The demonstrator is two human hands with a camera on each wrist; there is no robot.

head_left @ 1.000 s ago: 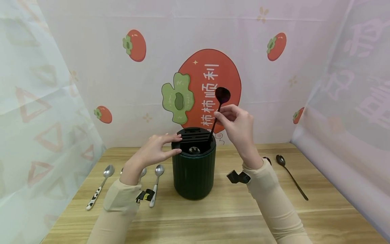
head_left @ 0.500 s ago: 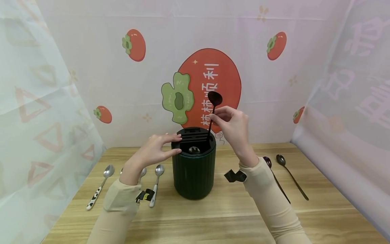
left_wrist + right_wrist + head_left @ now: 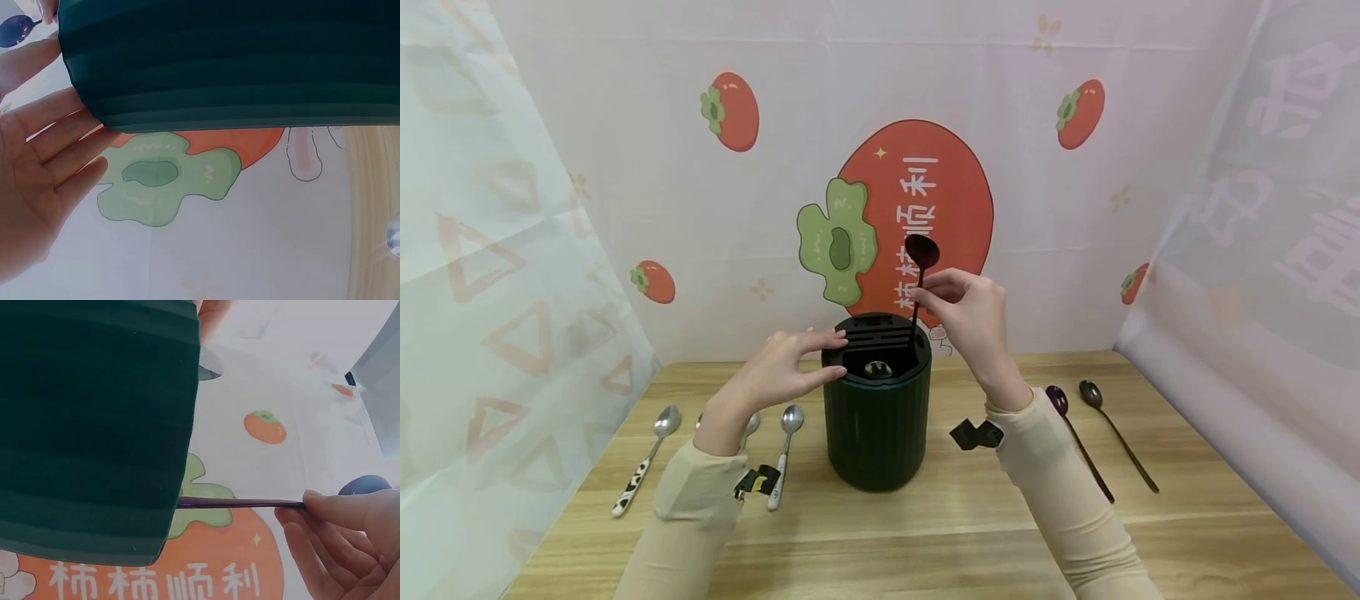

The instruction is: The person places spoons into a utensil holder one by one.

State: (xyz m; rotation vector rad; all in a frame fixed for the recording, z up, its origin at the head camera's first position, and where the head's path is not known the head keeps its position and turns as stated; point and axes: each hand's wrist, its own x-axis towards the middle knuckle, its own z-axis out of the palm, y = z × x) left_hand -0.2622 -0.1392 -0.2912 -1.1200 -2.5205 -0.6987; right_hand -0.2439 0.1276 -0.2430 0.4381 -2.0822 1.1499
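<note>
A dark green ribbed utensil holder [image 3: 877,433] with a slotted black top stands mid-table. My left hand [image 3: 786,367] rests its fingertips on the left of its rim, the fingers fairly straight in the left wrist view. Thumb and fingers of my right hand [image 3: 973,321] pinch the handle of a dark spoon [image 3: 922,251], bowl up, above the holder's right side. In the right wrist view, the handle's lower end [image 3: 237,503] passes behind the holder's rim. A shiny silver spoon bowl [image 3: 878,368] shows inside the holder's front opening.
Left of the holder lie several silver spoons, among them one with a cow-patterned handle [image 3: 638,479] and one with a white handle [image 3: 778,475]; my left forearm partly hides others. To the right lie a purplish spoon [image 3: 1082,450] and a black spoon [image 3: 1123,437]. Fabric with persimmon prints [image 3: 917,183] hangs behind.
My right hand has moved left and down with the dark spoon, which now stands more upright and lower at the holder. The left hand has stayed in place.
</note>
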